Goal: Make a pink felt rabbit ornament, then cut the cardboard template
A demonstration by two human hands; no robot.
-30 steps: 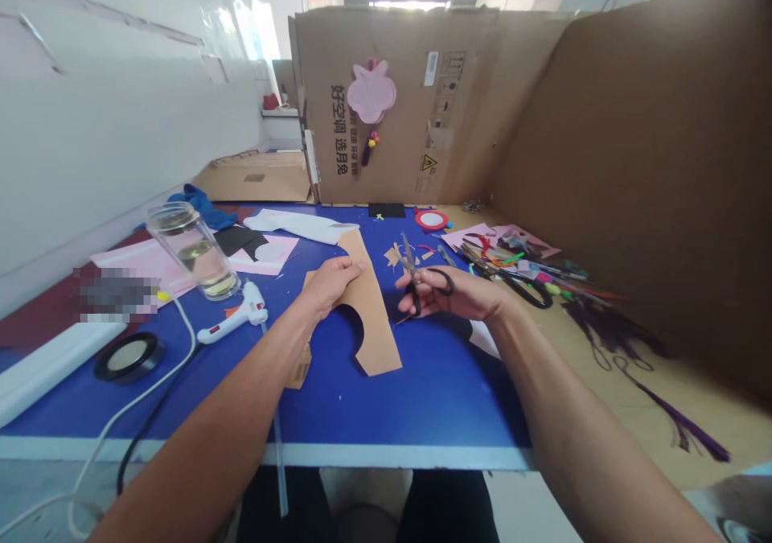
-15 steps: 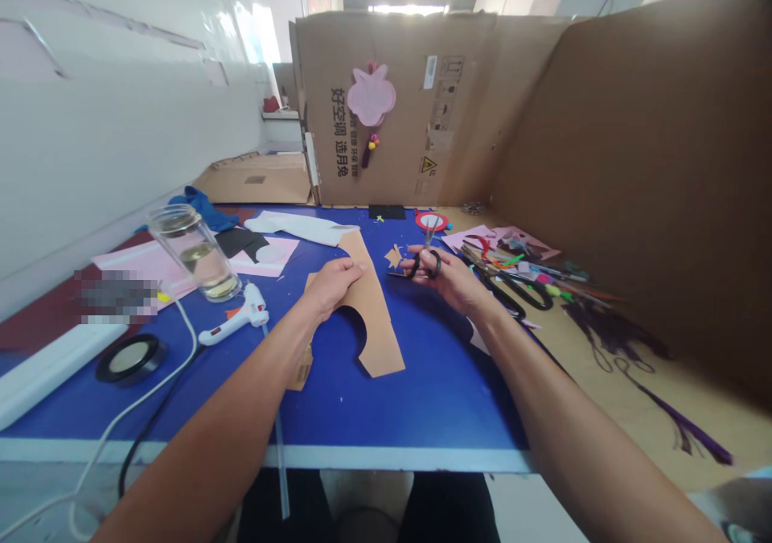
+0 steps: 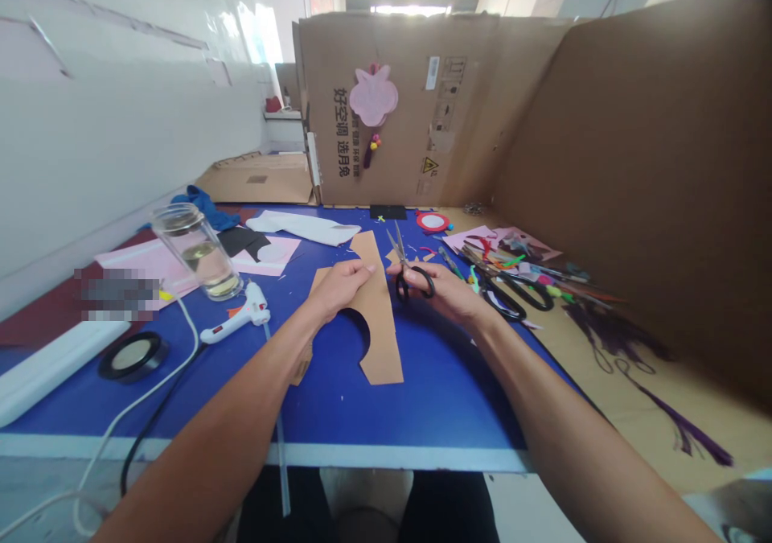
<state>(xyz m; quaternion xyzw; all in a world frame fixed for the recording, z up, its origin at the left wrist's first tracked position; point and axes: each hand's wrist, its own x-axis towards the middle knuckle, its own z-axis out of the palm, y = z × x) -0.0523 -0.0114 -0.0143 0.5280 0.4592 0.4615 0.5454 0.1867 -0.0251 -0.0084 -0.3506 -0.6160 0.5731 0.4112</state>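
My left hand (image 3: 346, 287) pinches a tan piece of cardboard (image 3: 381, 342) that has a rounded notch cut in its left side. In my right hand (image 3: 443, 292) is a pair of scissors (image 3: 400, 255) with black handles, fingers through the loops. The blades point up and away from me, slightly parted, just right of the cardboard's upper part and apart from it. Under my left wrist lies another piece of brown cardboard (image 3: 303, 364), partly hidden. Small tan scraps lie behind the scissors.
On the left are a white glue gun (image 3: 244, 316), a glass jar (image 3: 202, 252) of liquid and a roll of black tape (image 3: 133, 355). Larger scissors (image 3: 512, 290) lie among craft bits at right. Tall cardboard walls (image 3: 470, 109) stand behind and right of the blue table (image 3: 446, 398).
My right hand has brought the scissors left, closer to the cardboard, and the blades now lean left. The cardboard has turned slightly more upright in my left hand.
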